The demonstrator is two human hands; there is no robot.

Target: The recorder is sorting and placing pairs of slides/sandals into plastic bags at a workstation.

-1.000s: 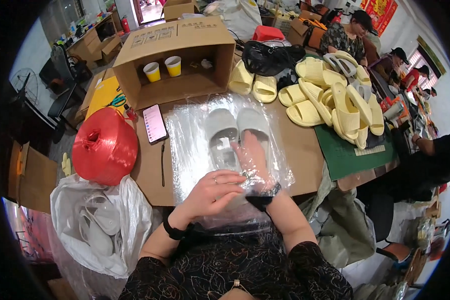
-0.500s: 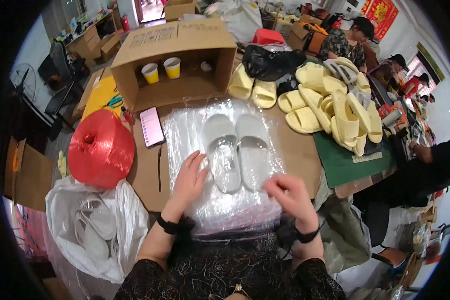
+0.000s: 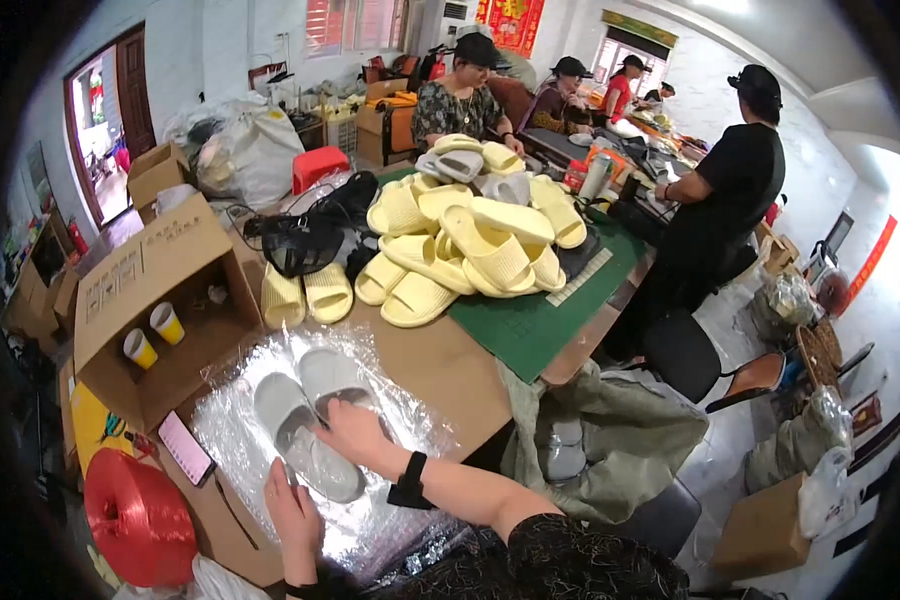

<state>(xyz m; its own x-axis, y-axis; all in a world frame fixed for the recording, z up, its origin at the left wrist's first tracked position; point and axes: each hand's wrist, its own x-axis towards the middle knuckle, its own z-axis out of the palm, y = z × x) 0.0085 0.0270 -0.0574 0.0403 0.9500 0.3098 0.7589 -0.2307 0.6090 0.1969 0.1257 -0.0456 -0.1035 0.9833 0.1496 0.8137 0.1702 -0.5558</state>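
Grey is the colour under the hands: a pair of slippers lies side by side on clear plastic bags, and the right hand is right over the farther-right one, fingers bent down at its strap and foot opening, though whether they pinch or merely press, you cannot tell from here. Over to the left hand, fingers stretched out long beside the left slipper's edge, clasping nothing that shows; whether it touches the slipper is unclear. Just left of the bags, a phone with a lit screen, a dark cord trailing from its lower end, and nearer the person a fat red roll of twine. Beyond the phone, scissors with teal handles, then a cardboard box on its side, two yellow-and-white cups standing inside. Up past the slippers, a yellow pair sits near the box, and to the right, what a heap: yellow slippers piled by and partly over a green mat. Below that mat, an olive sack gapes with grey footwear inside. Further off, a seated co-worker in a patterned top, and another standing in black.
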